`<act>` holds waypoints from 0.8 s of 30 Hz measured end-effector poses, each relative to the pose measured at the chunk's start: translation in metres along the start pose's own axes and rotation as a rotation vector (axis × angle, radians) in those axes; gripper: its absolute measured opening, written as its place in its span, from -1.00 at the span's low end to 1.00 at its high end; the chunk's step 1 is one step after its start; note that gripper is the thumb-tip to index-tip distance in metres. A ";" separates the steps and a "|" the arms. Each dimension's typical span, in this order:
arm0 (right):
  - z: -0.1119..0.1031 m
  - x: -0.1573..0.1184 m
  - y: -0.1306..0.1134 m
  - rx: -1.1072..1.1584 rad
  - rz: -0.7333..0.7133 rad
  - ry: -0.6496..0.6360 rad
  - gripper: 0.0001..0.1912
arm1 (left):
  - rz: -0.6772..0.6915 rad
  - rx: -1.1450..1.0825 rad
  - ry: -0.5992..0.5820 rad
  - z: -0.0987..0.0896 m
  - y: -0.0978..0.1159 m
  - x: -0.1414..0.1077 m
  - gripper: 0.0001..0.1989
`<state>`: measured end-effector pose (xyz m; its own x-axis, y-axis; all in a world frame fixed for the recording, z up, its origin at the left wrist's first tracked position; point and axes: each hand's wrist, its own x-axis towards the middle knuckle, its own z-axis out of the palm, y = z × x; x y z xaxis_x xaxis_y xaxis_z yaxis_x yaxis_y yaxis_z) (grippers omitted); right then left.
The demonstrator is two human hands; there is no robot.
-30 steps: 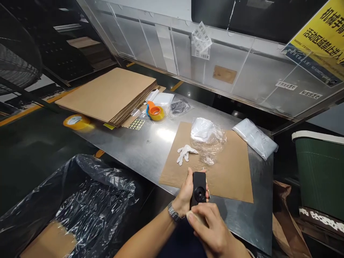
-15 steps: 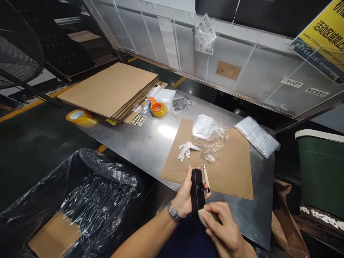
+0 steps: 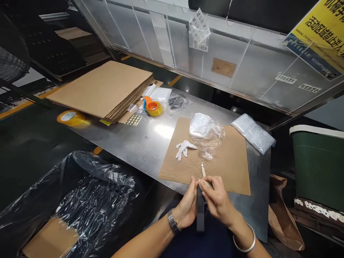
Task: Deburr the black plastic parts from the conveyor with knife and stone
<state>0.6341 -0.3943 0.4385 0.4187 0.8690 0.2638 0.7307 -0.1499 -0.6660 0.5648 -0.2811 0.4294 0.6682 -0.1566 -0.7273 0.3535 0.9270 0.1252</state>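
A long black object (image 3: 200,211) points down toward my body, below the cardboard's front edge. My left hand (image 3: 189,204), with a metal watch on its wrist, is wrapped round its left side. My right hand (image 3: 217,199) is closed in a pinch on a small pale pad (image 3: 206,184), pressed at the far end of the black object. Just beyond my fingers a cutter with a pale handle (image 3: 203,171) lies on the cardboard sheet (image 3: 172,165); its lower part is hidden. A white glove (image 3: 185,149) and crumpled clear plastic bags (image 3: 208,134) rest farther back.
Stacked cardboard (image 3: 104,89), tape rolls (image 3: 153,108) and a sticker sheet (image 3: 133,120) are on the metal table's (image 3: 129,143) left part. A wrapped packet (image 3: 253,133) lies at right. A black-lined bin (image 3: 91,193) stands lower left, a green bin (image 3: 319,165) at right.
The black object has turned and moved lower, its near end now toward my body. My right hand has moved up with the pad to the far end. The view has shifted slightly.
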 end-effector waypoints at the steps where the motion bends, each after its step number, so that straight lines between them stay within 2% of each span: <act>1: 0.000 -0.001 -0.005 0.036 -0.014 -0.047 -0.51 | -0.028 -0.056 0.014 -0.001 0.003 0.004 -0.52; 3: 0.000 -0.006 -0.018 0.099 -0.062 -0.124 -0.50 | -0.065 -0.172 0.038 -0.003 0.011 0.012 -0.51; 5: 0.002 -0.014 -0.027 0.106 -0.123 -0.113 -0.46 | -0.085 -0.253 0.031 -0.006 0.019 0.018 -0.51; 8: 0.008 -0.028 -0.027 0.035 -0.210 0.030 -0.41 | -0.115 -0.321 -0.030 -0.009 0.026 0.021 -0.50; 11: 0.017 -0.044 -0.012 -0.056 -0.215 0.129 -0.40 | -0.135 -0.342 -0.081 -0.008 0.031 0.016 -0.50; 14: 0.027 -0.063 0.017 -0.151 -0.100 0.157 -0.41 | -0.113 -0.324 -0.196 -0.007 0.034 0.009 -0.49; 17: 0.036 -0.075 0.062 -0.243 0.095 0.263 -0.53 | -0.045 -0.263 -0.341 -0.009 0.035 0.007 -0.38; 19: 0.044 -0.075 0.095 -0.286 0.187 0.323 -0.61 | -0.025 -0.200 -0.376 -0.012 0.033 0.008 -0.33; 22: 0.055 -0.064 0.134 -0.311 0.257 0.348 -0.70 | 0.010 -0.110 -0.294 -0.016 0.028 0.011 -0.46; 24: 0.059 -0.055 0.144 -0.309 0.293 0.349 -0.71 | 0.071 -0.078 -0.198 -0.018 0.026 0.011 -0.58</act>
<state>0.6841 -0.4357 0.2866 0.7441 0.5697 0.3490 0.6589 -0.5395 -0.5242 0.5695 -0.2530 0.4120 0.8077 -0.1465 -0.5712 0.2543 0.9604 0.1134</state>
